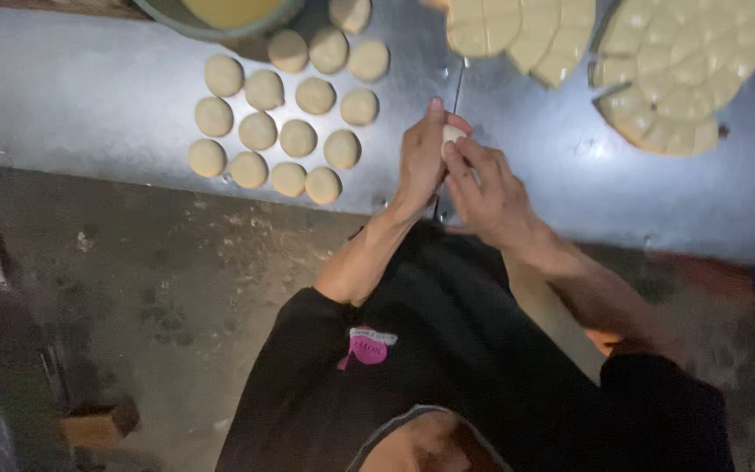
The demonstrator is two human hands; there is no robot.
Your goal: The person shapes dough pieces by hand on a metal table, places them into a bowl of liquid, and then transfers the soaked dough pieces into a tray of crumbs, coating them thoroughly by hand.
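Both hands meet over the metal table (80, 96), closed around one small pale dough piece (453, 134). My left hand (419, 162) cups it from the left, fingers pointing away from me. My right hand (487, 188) presses on it from the right with the fingertips. To the left of the hands, several round dough balls (297, 138) lie in rows on the table. Two flat rounds of dough cut into segments lie at the far edge, one (522, 31) just beyond the hands, a bigger one (683, 70) to the right.
A round bowl with yellow-brown liquid (229, 13) stands at the table's far edge, left of centre. A thin dark line (458, 87) runs across the table beyond the hands. Dirty concrete floor (159, 280) lies below the table's near edge, with a wooden block (98, 424) at lower left.
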